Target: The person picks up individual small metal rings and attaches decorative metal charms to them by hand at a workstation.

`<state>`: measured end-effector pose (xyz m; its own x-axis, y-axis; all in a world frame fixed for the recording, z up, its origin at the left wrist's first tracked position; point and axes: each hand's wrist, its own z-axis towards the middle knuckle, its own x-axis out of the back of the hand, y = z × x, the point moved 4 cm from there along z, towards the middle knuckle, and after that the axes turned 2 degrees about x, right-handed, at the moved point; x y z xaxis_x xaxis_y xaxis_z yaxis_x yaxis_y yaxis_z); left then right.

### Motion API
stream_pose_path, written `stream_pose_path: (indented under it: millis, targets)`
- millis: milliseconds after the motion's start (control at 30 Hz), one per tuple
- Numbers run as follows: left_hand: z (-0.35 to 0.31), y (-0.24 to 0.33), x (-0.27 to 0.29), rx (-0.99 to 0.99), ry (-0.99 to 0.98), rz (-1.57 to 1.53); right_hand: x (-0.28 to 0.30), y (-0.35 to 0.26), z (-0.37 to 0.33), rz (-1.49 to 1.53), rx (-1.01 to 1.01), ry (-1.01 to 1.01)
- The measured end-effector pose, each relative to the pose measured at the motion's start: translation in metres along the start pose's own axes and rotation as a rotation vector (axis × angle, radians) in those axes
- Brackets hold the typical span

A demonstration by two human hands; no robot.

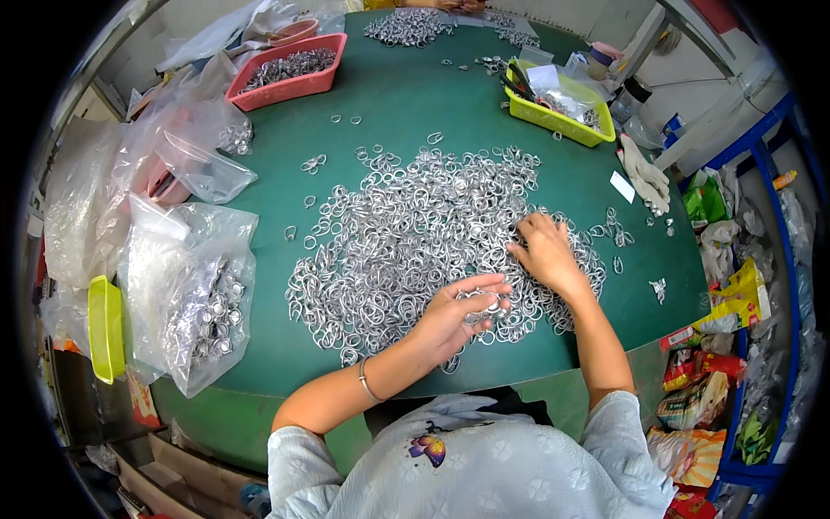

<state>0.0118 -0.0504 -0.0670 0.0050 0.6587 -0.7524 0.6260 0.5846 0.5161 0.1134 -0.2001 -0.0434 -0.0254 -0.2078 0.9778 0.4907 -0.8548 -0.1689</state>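
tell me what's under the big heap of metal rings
The green tabletop shows around the heap of metal rings; whatever lies beneath its top layer is covered from view.

We count one green worktop, with one left hand and one right hand over it. The metal rings in the one big central heap are too many for us to number, but we make out two loose rings near the one pink basket. We also see two yellow-green baskets, one white card and one bangle.
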Motion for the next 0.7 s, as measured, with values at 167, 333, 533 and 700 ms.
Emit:
stream_pose_path:
  millis: [167, 333, 533, 700]
  targets:
    - [0.02, 0.011, 0.006, -0.092, 0.004, -0.128, -0.003, 0.009, -0.012, 0.133, -0.039, -0.018]
    - [0.023, 0.023, 0.03, -0.219, -0.033, -0.207, 0.004, 0.016, -0.018, 0.274, 0.02, 0.032]
    - [0.016, 0.019, 0.024, -0.133, -0.121, -0.26, 0.023, 0.022, -0.02, 0.344, 0.013, 0.176]
    - [0.017, 0.009, 0.024, -0.132, -0.143, 0.016, 0.04, 0.015, -0.024, 0.45, -0.078, 0.336]
